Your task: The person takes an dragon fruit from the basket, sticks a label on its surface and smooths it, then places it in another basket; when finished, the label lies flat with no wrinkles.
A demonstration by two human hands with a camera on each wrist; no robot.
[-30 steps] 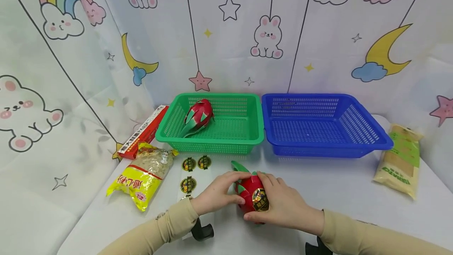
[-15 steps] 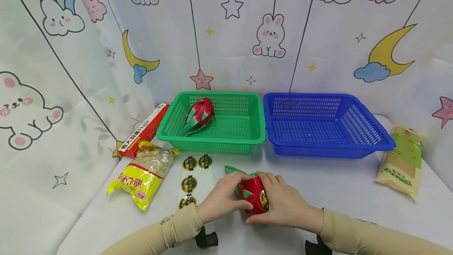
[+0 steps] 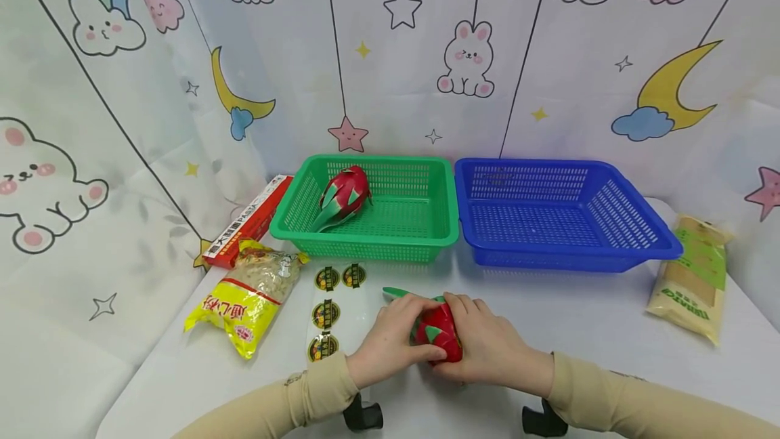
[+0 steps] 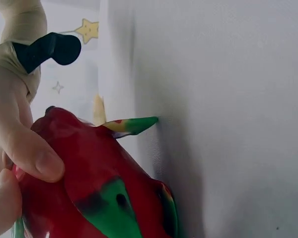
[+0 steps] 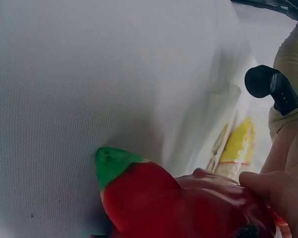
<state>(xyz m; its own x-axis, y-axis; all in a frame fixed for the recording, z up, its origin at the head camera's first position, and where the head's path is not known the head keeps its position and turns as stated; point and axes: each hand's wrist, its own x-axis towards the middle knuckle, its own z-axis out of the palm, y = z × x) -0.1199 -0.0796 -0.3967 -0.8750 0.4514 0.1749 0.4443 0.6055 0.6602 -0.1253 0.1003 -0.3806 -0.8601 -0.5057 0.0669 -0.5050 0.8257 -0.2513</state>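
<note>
A red toy dragon fruit (image 3: 440, 332) with green scales lies low at the front of the table, held between both hands. My left hand (image 3: 390, 343) grips its left side, thumb across the front. From the right, my right hand (image 3: 496, 349) wraps round it. One long green leaf sticks out to the upper left. In the left wrist view the dragon fruit (image 4: 94, 163) shows its glossy skin and a dark-spotted green scale. The right wrist view has the dragon fruit (image 5: 184, 208) close to the tabletop. Left of the hands lies a clear sheet with several round black-and-gold stickers (image 3: 326, 314).
A green basket (image 3: 365, 247) at the back holds another dragon fruit (image 3: 346, 195). Beside it stands a blue basket (image 3: 548, 259). On the left are a yellow pasta bag (image 3: 250, 297) and a red pasta box (image 3: 246, 222); a beige-green packet (image 3: 688, 283) lies far right.
The dragon fruit has turned in the hands, and its sticker has gone out of sight under the right hand. The left hand has shifted slightly right; the leaf now points further left.
</note>
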